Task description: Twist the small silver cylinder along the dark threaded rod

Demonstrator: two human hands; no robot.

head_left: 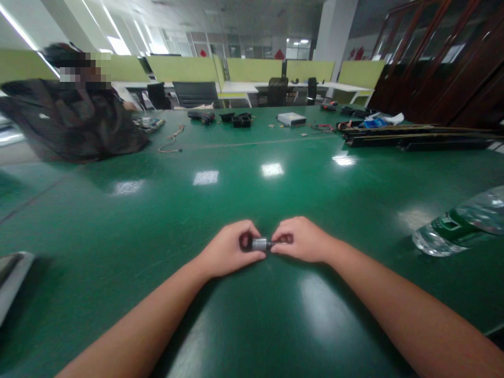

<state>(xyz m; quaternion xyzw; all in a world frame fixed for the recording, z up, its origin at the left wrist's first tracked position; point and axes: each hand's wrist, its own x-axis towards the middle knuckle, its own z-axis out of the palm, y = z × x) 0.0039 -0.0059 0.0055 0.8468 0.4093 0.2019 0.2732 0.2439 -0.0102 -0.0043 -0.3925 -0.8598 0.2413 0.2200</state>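
My two hands meet over the near part of the green desk [157, 210], about midway between its left and right edges, with a small cylinder [259, 243] between them. My left hand [232, 247] grasps its body, thumb on the near side and fingers curled round the far side. My right hand [302, 239] pinches the thin dark stem [269, 243] at the other end. Neither is released.

To handle it well, I should let my left hand do the steadying and guide the stem with light fingertips, in line with the body; any sideways push would probably make so small a piece tip or slip. Staying low over the desk seems wise, since a drop would then be short.

The cylinder is smooth-looking, silvery grey in the middle, with a dark rounded end [246, 241] inside my left grip. It lies crosswise, about parallel to the desk's far edge. Blur hides finer detail, and I cannot tell whether it touches the desk.
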